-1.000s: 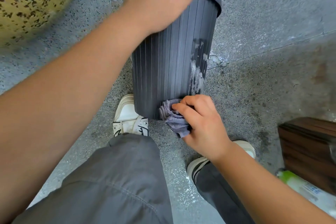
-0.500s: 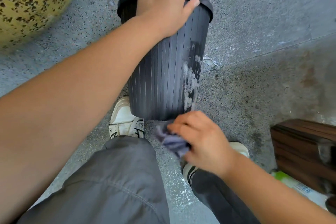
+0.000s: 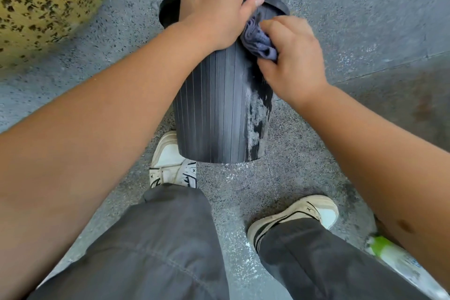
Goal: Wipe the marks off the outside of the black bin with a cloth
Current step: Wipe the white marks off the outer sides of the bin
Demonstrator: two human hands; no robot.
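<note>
Ribbed black bin (image 3: 214, 114), perhaps plastic

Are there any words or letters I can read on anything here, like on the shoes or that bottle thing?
Left shoe: small black logo marks on the tongue and side, too small to read.
Right shoe: a small black mark on the side, too small to read.
Green and white pack: bluish print, too blurred to read.
Bin, cloth: no text.

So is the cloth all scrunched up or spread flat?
Scrunched up: the cloth shows bunched folds, gripped by the right hand against the black bin.
</note>
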